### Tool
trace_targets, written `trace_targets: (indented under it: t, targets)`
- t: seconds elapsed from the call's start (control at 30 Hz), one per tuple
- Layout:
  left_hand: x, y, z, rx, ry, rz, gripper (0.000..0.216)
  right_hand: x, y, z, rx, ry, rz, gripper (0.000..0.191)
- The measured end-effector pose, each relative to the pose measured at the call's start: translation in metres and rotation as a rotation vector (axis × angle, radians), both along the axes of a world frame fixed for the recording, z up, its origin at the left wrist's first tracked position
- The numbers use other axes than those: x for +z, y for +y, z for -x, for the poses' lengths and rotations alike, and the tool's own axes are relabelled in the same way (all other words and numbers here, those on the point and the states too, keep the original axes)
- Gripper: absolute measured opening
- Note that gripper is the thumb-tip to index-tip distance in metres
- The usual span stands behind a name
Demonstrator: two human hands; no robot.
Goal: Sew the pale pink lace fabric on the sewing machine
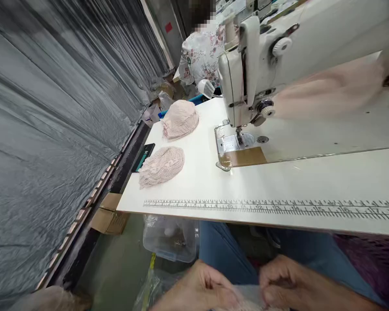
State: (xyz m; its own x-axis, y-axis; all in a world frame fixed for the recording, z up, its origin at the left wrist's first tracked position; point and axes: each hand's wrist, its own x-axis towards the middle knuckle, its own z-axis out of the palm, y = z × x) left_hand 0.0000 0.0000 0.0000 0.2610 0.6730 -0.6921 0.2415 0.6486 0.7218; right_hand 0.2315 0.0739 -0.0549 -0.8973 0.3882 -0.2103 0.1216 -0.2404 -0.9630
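Both hands are low in my lap, below the table's front edge. My left hand (201,287) and my right hand (283,280) pinch a thin pale piece of fabric (246,298) between them; most of it is cut off by the frame's bottom edge. On the white sewing table (278,185) lie two stacks of pink lace pieces: a near stack (162,166) and a far stack (180,119). The white sewing machine (278,65) stands at the right, its needle (239,136) over the metal plate.
A printed ruler (272,207) runs along the table's front edge. A dark phone (144,155) lies at the left edge. A clear plastic bin (170,237) and cardboard boxes (108,214) sit on the floor. Grey plastic sheeting (52,108) covers the left wall. Another person (202,49) works behind.
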Motion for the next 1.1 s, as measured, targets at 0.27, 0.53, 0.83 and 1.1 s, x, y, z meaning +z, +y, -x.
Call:
trace_targets:
  t: [0.27,0.53,0.83,1.1]
  targets:
    - [-0.0008,0.0030,0.0001,0.004,-0.025,0.018,0.064,-0.0004,-0.0014,0.0023,-0.011,-0.029,0.020,0.038]
    - [-0.0004,0.0041,0.0037,-0.037,-0.031,-0.002,0.066,0.0003,-0.0032,-0.0022,-0.018,-0.030,0.004,0.049]
    - [-0.0007,0.0002,-0.0024,0.126,-0.055,0.051,0.060,-0.0021,-0.0008,0.0007,-0.009,-0.008,0.060,0.039]
    - [-0.0022,0.0004,-0.0048,0.140,-0.057,0.050,0.062,-0.0051,-0.0060,0.0064,-0.049,-0.082,0.041,0.025]
